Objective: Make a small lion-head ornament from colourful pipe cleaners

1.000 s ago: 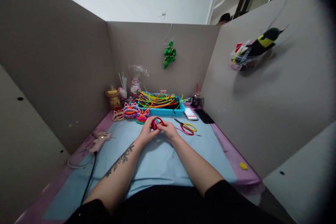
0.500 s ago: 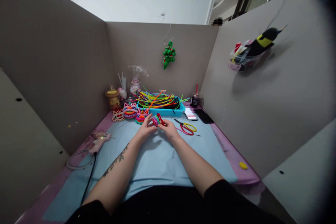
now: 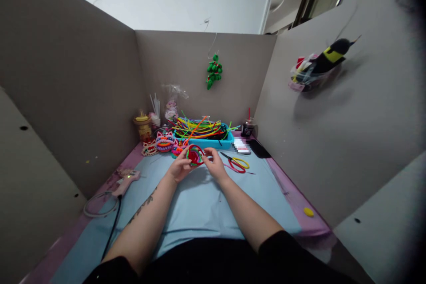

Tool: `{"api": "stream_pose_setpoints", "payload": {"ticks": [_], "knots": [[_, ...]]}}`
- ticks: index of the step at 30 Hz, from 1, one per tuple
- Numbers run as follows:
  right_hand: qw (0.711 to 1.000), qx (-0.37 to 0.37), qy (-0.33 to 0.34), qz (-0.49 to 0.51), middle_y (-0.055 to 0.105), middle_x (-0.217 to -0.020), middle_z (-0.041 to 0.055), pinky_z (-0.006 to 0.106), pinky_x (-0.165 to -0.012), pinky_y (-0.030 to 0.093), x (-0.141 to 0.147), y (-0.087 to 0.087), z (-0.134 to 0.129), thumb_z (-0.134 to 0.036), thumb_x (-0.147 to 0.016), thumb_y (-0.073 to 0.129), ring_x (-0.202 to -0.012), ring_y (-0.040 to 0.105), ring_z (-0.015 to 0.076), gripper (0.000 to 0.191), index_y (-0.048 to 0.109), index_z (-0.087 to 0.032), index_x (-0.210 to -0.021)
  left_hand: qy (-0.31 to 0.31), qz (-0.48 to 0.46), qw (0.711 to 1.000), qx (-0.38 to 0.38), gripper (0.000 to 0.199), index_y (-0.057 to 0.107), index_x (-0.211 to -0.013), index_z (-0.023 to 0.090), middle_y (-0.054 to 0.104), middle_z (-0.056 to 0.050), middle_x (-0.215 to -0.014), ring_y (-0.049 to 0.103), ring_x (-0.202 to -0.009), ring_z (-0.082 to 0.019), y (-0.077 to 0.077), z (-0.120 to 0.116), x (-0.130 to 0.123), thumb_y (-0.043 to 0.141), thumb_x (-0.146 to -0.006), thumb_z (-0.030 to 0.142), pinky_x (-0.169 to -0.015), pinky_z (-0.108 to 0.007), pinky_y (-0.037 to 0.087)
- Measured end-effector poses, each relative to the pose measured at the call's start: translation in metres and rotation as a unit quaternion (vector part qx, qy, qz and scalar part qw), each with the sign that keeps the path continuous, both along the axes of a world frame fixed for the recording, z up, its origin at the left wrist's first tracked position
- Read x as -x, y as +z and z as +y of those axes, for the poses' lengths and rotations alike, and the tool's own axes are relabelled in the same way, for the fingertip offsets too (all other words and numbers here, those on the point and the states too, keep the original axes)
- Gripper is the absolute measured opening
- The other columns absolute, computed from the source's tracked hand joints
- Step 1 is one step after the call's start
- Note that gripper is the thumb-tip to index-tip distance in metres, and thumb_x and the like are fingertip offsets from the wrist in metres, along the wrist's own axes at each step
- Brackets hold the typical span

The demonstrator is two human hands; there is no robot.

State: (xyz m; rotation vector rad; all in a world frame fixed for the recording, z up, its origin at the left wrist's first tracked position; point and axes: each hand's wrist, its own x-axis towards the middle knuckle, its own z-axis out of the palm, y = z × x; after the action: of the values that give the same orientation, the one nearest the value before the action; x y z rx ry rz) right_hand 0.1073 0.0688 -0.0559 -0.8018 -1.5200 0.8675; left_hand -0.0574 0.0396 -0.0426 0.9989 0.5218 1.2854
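Note:
Between my hands, above the light blue cloth (image 3: pixel 199 204), is a small round pipe-cleaner piece (image 3: pixel 194 156), mostly red with green and other coloured bands, its hollow inside facing me. My left hand (image 3: pixel 180 166) grips its left side, fingers curled round the edge. At the right rim, my right hand (image 3: pixel 214 163) pinches the red edge with thumb and fingers. Finished-looking pipe-cleaner cat heads (image 3: pixel 165 142) in pink, orange and purple stand just beyond my left hand. Scissors (image 3: pixel 237 164) with red and yellow handles lie to the right of my right hand.
A blue tray (image 3: pixel 213 143) heaped with colourful pipe cleaners (image 3: pixel 199 128) stands at the back. A pink glue gun (image 3: pixel 127 183) with its cord lies left. A dark phone (image 3: pixel 259 148) and a drink cup (image 3: pixel 247 128) are back right. Grey partitions (image 3: pixel 203 75) enclose the table.
The pipe-cleaner piece has been turned, so its open hollow side now faces me instead of its striped outer side. My left hand has shifted slightly left and down.

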Motion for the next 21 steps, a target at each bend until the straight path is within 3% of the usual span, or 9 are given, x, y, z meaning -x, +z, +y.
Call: {"api": "stream_pose_setpoints", "payload": {"ticks": [5,9,14,17,21], "knots": [[0.994,0.08,0.05,0.06,0.057,-0.071,0.0,0.027,-0.062,0.041,0.001,-0.005,0.009,-0.043,-0.071,0.063,-0.063,0.051,0.013,0.028,0.057,-0.018,-0.084,-0.022,-0.004,1.0,0.013,0.068,0.046,-0.129,0.025,0.06,-0.008,-0.119,0.058,-0.106,-0.026,0.0,0.001,0.001,0.059,-0.064,0.011,-0.092,-0.05,0.045],[0.988,0.113,0.053,0.087,0.051,-0.056,-0.0048,0.025,-0.052,0.035,-0.001,-0.003,0.01,-0.045,-0.068,0.065,-0.051,0.045,0.0106,0.032,0.056,-0.019,-0.084,-0.021,0.002,0.998,0.053,0.055,0.054,-0.12,0.021,0.064,-0.008,-0.11,0.064,-0.092,-0.021,-0.002,0.004,0.001,0.062,-0.067,0.012,-0.087,-0.04,0.05],[0.989,0.123,0.048,0.073,0.05,-0.053,-0.0043,0.024,-0.049,0.032,-0.004,0.0,0.01,-0.047,-0.069,0.063,-0.048,0.043,0.0097,0.031,0.056,-0.018,-0.075,-0.011,0.028,0.994,0.102,0.039,0.057,-0.115,0.021,0.063,-0.008,-0.112,0.066,-0.088,-0.019,-0.007,0.01,0.001,0.064,-0.077,0.026,-0.072,-0.029,0.054],[0.989,0.13,0.044,0.058,0.048,-0.049,-0.0047,0.024,-0.048,0.031,-0.005,-0.002,0.011,-0.048,-0.068,0.063,-0.047,0.041,0.0096,0.031,0.058,-0.018,-0.071,-0.009,0.024,0.995,0.098,0.04,0.055,-0.118,0.024,0.061,-0.009,-0.117,0.066,-0.087,-0.019,-0.007,0.01,0.002,0.062,-0.08,0.036,-0.07,-0.031,0.055],[0.987,0.145,0.044,0.056,0.054,-0.054,-0.0034,0.024,-0.052,0.034,-0.004,-0.008,0.015,-0.044,-0.065,0.064,-0.051,0.043,0.0102,0.028,0.062,-0.017,-0.073,-0.04,0.058,0.996,0.063,0.054,0.049,-0.123,0.027,0.057,-0.01,-0.12,0.064,-0.092,-0.023,-0.006,0.002,-0.002,0.07,-0.073,0.03,-0.075,-0.039,0.054]]}}
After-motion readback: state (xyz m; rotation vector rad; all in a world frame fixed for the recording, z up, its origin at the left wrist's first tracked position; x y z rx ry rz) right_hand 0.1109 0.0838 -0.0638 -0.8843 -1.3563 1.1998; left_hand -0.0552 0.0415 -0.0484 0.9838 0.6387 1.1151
